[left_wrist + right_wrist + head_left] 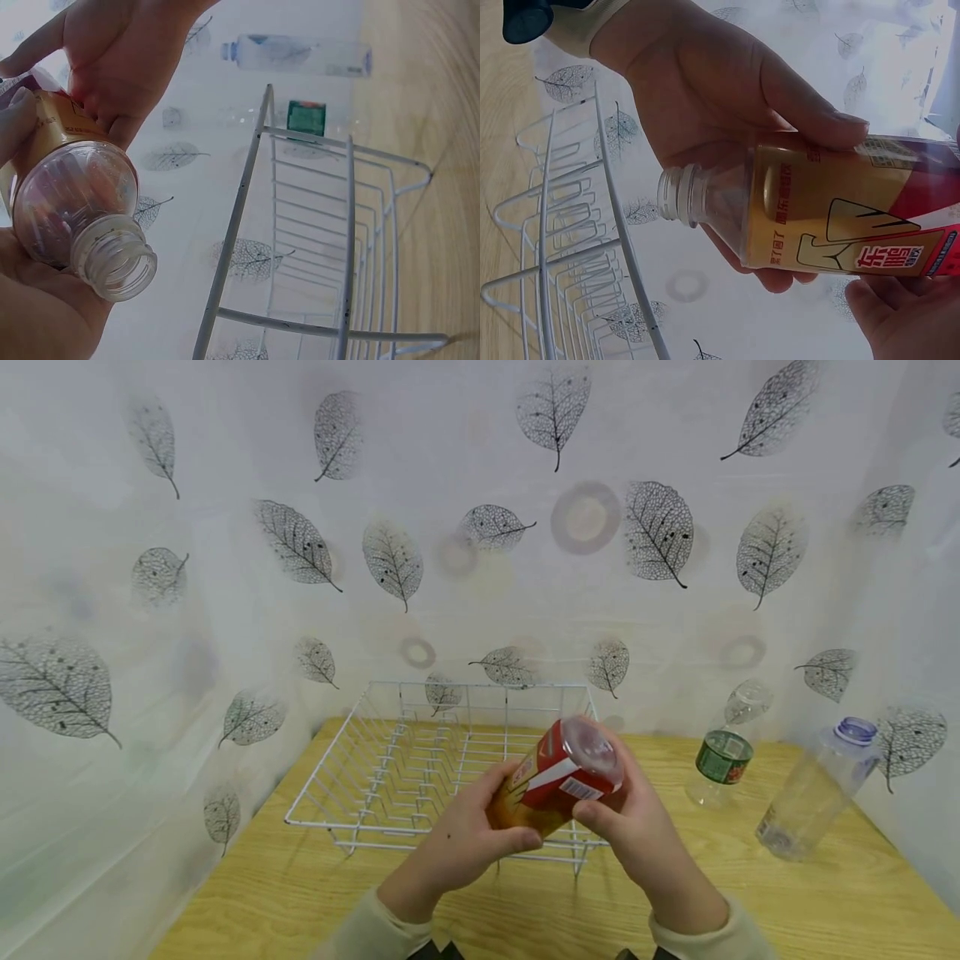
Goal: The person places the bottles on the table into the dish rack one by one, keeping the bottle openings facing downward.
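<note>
Both hands hold one plastic drink bottle [558, 777] with a red and gold label, above the front of a white wire dish rack [442, 760]. Its base tilts up toward the head camera. The uncapped, clear neck [681, 195] shows in the right wrist view, and the open mouth [127, 266] in the left wrist view. My left hand [468, 835] grips the neck-side half, its thumb lying along the label [817, 217]. Nearer the base, my right hand [637, 827] curls around the other side with its thumb on the red part. Some fingers are hidden behind the bottle.
Right of the rack, a clear bottle with a green label [723, 756] stands on the wooden table [525, 910]. Further right is another clear bottle with a bluish neck [813, 793]. A leaf-printed sheet [480, 593] surrounds the table at the back and sides.
</note>
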A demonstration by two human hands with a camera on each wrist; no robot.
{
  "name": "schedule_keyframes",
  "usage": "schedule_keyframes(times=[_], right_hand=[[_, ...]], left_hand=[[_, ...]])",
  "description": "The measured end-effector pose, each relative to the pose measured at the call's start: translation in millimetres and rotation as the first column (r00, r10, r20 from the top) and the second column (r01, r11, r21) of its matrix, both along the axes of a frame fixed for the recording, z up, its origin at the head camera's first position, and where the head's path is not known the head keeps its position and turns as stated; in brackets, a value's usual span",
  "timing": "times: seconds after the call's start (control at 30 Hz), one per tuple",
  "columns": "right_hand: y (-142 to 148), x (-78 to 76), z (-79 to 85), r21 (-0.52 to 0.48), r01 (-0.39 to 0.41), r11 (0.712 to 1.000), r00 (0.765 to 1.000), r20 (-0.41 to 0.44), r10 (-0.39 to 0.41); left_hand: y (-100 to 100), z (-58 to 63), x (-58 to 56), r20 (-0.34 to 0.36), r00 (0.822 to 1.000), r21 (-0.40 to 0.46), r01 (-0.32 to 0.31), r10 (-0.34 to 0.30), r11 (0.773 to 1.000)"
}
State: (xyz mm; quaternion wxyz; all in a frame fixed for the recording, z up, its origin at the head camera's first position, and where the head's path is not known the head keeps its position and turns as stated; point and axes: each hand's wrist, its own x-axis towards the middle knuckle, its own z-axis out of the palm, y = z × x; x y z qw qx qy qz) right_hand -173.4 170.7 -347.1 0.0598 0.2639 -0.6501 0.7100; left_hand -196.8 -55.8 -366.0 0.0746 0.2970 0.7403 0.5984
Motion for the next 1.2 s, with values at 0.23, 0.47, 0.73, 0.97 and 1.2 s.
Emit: schedule_keyframes(times=[0.23,0.47,0.73,0.97,1.2], right_hand=[[-2,0.2,-2.6,-0.016,0.062,0.998,0.997,-0.037,-0.063],[1,-2.5,-4.1,0.000,0.087,0.996,0.993,-0.075,-0.087],[5,-5.3,-2.3,-0.005,0.084,0.996,0.994,-0.076,-0.084],[9,-8.8,-2.5,0.004,0.107,0.994,0.991,-0.084,-0.106],[14,-8.7,-1.1,0.007,0.140,0.990,0.989,-0.048,-0.140]], left_hand=[[2,0.2,2.3,-0.031,0.999,-0.038,-0.018,0.017,0.999],[3,0.7,4.1,-0.104,0.995,-0.059,-0.019,0.013,0.998],[-13,6.0,1.9,-0.197,0.980,-0.205,-0.072,0.031,0.976],[-43,7.9,-7.6,-0.267,0.954,-0.321,-0.223,0.138,0.920],[-84,5.1,-23.7,-0.348,0.914,-0.379,-0.341,0.209,0.860]])
